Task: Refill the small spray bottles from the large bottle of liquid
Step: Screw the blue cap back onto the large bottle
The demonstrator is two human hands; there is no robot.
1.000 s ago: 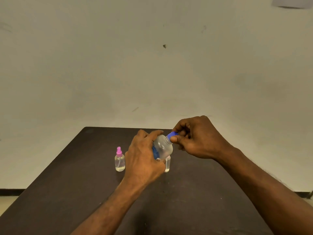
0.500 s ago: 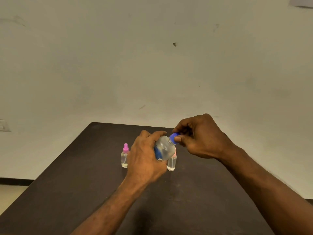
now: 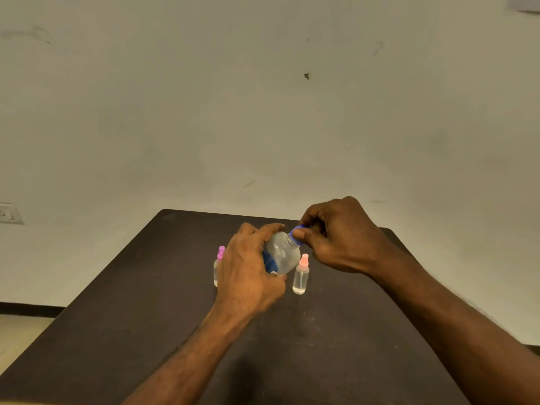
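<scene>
Head view: left hand [image 3: 248,276] grips large bottle [image 3: 282,254]; right hand [image 3: 342,238] pinches its blue cap [image 3: 298,229]. Flanking it, 2 spray bottles [image 3: 300,276] remain capped, unfilled.

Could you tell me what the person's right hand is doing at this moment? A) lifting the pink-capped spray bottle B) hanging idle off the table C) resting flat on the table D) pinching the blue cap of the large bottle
D: the right hand has its thumb and fingers curled round the blue cap of the large bottle, which the left hand holds tilted.

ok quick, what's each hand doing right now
Left hand: closed, gripping the large bottle around its body.
Right hand: closed, pinching the blue cap on the bottle's neck.
</scene>
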